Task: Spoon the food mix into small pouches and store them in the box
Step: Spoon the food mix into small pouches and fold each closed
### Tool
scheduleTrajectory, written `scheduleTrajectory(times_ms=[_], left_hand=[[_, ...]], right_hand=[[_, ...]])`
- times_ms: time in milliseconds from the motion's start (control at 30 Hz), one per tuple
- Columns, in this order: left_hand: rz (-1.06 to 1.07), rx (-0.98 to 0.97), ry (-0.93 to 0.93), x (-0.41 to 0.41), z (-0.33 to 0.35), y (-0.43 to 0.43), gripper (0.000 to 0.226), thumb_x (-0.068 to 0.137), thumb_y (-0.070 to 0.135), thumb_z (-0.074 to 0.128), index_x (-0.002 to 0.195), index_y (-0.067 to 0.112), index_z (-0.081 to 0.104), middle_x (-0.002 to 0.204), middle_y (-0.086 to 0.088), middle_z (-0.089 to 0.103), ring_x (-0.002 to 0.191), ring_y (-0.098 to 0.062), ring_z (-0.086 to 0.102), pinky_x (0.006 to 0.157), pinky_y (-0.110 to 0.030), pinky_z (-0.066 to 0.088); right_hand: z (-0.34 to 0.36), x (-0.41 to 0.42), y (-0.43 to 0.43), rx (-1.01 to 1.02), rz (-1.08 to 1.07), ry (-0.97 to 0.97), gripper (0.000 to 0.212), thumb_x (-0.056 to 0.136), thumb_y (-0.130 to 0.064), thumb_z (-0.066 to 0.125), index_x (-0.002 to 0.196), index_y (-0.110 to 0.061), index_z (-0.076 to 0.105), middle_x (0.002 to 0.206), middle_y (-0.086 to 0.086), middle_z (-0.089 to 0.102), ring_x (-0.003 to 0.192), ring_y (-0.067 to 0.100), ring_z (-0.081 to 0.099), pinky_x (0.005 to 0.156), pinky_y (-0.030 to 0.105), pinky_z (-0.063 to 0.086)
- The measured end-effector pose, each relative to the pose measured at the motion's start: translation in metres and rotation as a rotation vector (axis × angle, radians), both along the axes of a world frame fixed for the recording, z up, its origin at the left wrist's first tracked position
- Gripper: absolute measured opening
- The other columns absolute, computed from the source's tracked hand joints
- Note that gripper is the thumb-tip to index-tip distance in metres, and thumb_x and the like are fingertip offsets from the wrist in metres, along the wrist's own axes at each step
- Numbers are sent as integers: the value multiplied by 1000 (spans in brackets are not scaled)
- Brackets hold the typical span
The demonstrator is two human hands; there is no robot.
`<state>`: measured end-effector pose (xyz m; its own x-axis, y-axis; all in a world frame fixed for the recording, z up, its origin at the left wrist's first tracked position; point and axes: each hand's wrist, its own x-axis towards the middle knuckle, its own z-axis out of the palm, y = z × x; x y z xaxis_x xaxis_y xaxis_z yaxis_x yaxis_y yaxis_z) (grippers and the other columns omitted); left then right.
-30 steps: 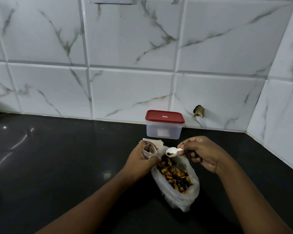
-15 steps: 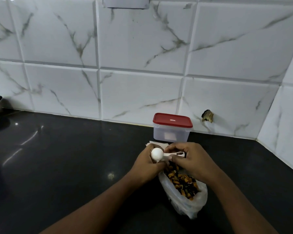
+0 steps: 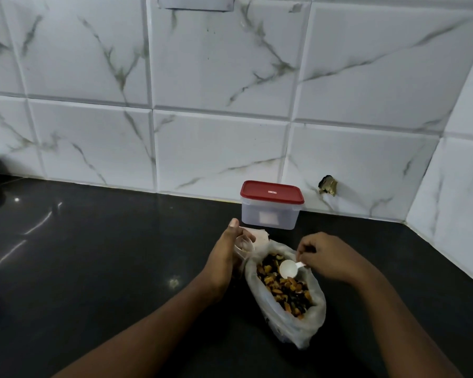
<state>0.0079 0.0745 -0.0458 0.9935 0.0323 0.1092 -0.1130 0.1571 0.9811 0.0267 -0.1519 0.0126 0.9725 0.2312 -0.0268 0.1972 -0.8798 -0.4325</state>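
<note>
Looking down through the head camera, I see the left hand (image 3: 224,257) with its fingers curled round a small clear pouch (image 3: 243,246), thumb pointing up and away from me. The pouch's open mouth sits just inside the fingertips. The right hand (image 3: 331,257) pinches the handle of a white spoon (image 3: 288,268) between thumb and bent fingers, the other fingers tucked in. From those fingertips the spoon reaches out to the left. Its round bowl hangs right above the food mix (image 3: 284,291), so close that I cannot tell whether it touches. The mix, orange, yellow and dark pieces, lies in a cloudy plastic bag (image 3: 295,328). The bag's open mouth spreads directly beneath the right fingers and just to the right of the left hand. Beyond the left fingertips, toward the wall, a flat whitish stack (image 3: 261,236) lies on the black countertop (image 3: 107,268), partly hidden by that hand; I cannot make out what it is. Further out still, well past both sets of fingers, stands the clear box (image 3: 271,216) with its red lid (image 3: 271,190) on, close against the white marbled tiles (image 3: 216,148).
</note>
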Motion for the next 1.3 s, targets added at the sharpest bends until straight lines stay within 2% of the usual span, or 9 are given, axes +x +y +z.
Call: scheduleTrajectory(times_ms=[167, 300, 500, 667, 833, 933, 1067, 1167, 1300], left_hand=[[-1, -137, -4, -1, 4, 0, 83, 85, 77, 37, 104, 1, 64, 108, -17, 72, 99, -26, 68, 95, -46, 56], [-29, -145, 0, -2, 3, 1, 85, 86, 81, 43, 107, 1, 63, 99, -18, 71, 91, -27, 68, 83, -42, 55], [121, -155, 12, 3, 9, 6, 73, 102, 70, 29, 101, 4, 62, 75, -9, 67, 63, -17, 65, 57, -28, 53], [345, -390, -24, 10, 25, 22, 71, 103, 69, 29, 85, 8, 61, 83, -16, 69, 72, -23, 65, 73, -37, 51], [466, -228, -121, 10, 34, 53, 62, 104, 67, 28, 87, 20, 64, 87, -5, 77, 76, -15, 61, 76, -39, 38], [358, -76, -119, 7, 45, 64, 57, 104, 65, 33, 90, 21, 66, 90, -3, 80, 83, -17, 65, 80, -41, 39], [158, 77, -174, -2, 50, 62, 92, 96, 80, 12, 106, 9, 70, 104, -11, 79, 99, -28, 70, 89, -45, 47], [209, 22, -318, -1, 16, 69, 89, 86, 91, 32, 97, 12, 72, 101, -16, 78, 99, -33, 73, 90, -48, 56], [125, 97, -212, 2, -2, 75, 88, 74, 100, 35, 92, 27, 80, 114, -13, 76, 111, -34, 70, 103, -58, 49]], right_hand=[[2, -7, 14, -173, 25, -267, 13, 103, -36, 55, 101, -36, 68, 103, -13, 66, 108, 14, 56, 93, 41, 51], [4, -37, 59, 169, 244, -215, 23, 101, -54, 55, 116, -38, 63, 92, -13, 68, 78, -2, 64, 70, 22, 48], [-20, -40, 91, 127, 384, -467, 8, 101, -23, 59, 102, -24, 67, 91, -17, 58, 86, -2, 51, 75, 16, 40], [-24, -40, 94, 150, 413, -573, 8, 98, -25, 60, 96, -22, 67, 92, -8, 65, 91, 6, 49, 79, 28, 43], [-22, -42, 96, 169, 407, -620, 13, 97, -29, 59, 97, -22, 69, 92, -7, 68, 92, 9, 52, 81, 31, 44], [-22, -44, 97, 62, 450, -566, 11, 97, -26, 60, 99, -20, 69, 95, -3, 69, 94, 14, 54, 83, 35, 43], [-19, -41, 93, 153, 409, -618, 13, 93, -28, 57, 94, -22, 69, 91, -7, 69, 89, 14, 56, 81, 37, 44], [-22, -42, 92, 72, 435, -566, 12, 94, -29, 56, 95, -26, 67, 92, -8, 68, 91, 13, 53, 85, 37, 40], [-22, -42, 95, 161, 388, -613, 10, 92, -31, 58, 94, -27, 68, 90, -10, 67, 92, 11, 54, 85, 39, 39]])
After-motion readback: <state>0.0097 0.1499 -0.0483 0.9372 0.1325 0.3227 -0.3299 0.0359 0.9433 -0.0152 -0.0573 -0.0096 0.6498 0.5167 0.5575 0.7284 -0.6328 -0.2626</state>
